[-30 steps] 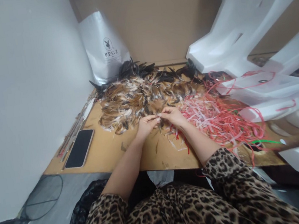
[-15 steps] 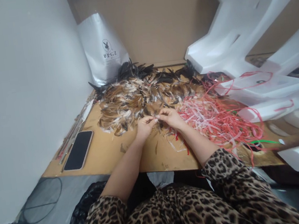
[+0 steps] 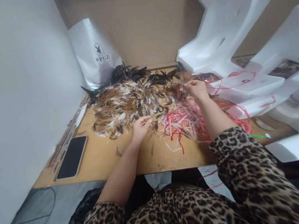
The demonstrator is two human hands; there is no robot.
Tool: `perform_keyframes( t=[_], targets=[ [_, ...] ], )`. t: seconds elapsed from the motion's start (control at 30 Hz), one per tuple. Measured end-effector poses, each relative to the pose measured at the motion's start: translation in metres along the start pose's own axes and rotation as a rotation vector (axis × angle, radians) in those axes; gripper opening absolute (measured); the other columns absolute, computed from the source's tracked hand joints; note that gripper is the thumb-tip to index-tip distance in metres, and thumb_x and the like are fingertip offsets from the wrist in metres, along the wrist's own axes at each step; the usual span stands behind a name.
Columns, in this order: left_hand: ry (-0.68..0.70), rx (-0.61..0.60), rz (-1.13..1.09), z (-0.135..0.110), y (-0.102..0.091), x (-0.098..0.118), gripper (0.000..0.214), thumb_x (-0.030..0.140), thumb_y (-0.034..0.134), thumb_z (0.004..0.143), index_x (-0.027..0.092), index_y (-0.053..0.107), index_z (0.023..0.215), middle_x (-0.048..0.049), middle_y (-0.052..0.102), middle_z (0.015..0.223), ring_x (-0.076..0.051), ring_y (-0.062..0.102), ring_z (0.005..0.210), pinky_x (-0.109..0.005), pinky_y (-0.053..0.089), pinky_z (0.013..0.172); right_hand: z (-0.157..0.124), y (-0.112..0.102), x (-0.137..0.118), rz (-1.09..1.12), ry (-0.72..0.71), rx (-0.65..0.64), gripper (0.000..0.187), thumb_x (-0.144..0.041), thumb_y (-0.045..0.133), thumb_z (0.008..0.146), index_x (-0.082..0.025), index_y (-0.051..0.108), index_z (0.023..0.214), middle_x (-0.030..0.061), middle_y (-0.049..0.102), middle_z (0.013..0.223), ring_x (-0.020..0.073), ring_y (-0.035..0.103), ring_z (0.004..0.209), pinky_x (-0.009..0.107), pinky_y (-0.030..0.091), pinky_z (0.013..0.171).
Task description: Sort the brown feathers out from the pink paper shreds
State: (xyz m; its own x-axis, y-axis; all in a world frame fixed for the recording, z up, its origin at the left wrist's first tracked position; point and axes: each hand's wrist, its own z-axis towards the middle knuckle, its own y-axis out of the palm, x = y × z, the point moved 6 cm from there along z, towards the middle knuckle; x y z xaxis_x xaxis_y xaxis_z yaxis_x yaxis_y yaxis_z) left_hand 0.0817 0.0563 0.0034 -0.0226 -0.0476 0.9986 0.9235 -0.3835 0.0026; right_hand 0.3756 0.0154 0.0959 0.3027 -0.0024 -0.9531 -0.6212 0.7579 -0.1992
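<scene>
My right hand is raised over the back right of the table, fingers pinched on the base of a brown feather that is blurred by motion. A bit of red shows at the fingertips. My left hand is low at the front edge of the feather pile, thumb and fingers pressed together. What lies between them, if anything, is too small to make out. The pile mixes brown and white feathers, with black feathers along its back. Red and pale pink ribbon strips lie tangled below my right hand.
A phone lies at the left of the table, near some thin sticks. Behind stands a silvery bag. White foam pieces crowd the right side. A green strip sits by the right edge.
My hands were together at the front of the pile. The right hand has moved away to the right and back with the feather; the left stays near its place. The view has shifted slightly.
</scene>
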Motion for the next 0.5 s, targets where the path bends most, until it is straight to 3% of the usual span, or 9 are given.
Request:
perform_keyframes(
  t=[0.2,0.33,0.5],
  targets=[
    [-0.002,-0.008,0.004,0.001,0.0,-0.002,0.033,0.035,0.066,0.063,0.011,0.065,0.086,-0.0053,0.066,0.067,-0.01,0.057,0.055,-0.019,0.04,0.047,0.026,-0.007,0.05,-0.165,0.16,-0.003,0.017,-0.027,0.063,0.059,-0.011,0.058,0.057,-0.0024,0.047,0.042,0.007,0.038,0.039,0.023,0.032,0.043],
    [-0.002,-0.014,0.01,0.001,0.001,-0.001,0.031,0.034,0.066,0.063,0.011,0.065,0.084,-0.0059,0.067,0.069,-0.01,0.057,0.053,-0.019,0.039,0.046,0.036,0.001,0.072,-0.265,0.181,-0.051,0.014,-0.025,0.063,0.06,-0.011,0.063,0.06,-0.0022,0.048,0.042,0.0069,0.038,0.039,0.023,0.034,0.044],
    [-0.006,-0.021,0.005,0.002,0.001,-0.003,0.03,0.034,0.065,0.065,0.011,0.065,0.084,-0.007,0.067,0.072,-0.009,0.057,0.054,-0.018,0.039,0.045,0.045,0.013,0.087,-0.423,0.103,-0.147,0.014,-0.023,0.062,0.061,-0.009,0.066,0.06,0.0031,0.059,0.053,0.0104,0.05,0.049,0.023,0.041,0.053]
  ],
)
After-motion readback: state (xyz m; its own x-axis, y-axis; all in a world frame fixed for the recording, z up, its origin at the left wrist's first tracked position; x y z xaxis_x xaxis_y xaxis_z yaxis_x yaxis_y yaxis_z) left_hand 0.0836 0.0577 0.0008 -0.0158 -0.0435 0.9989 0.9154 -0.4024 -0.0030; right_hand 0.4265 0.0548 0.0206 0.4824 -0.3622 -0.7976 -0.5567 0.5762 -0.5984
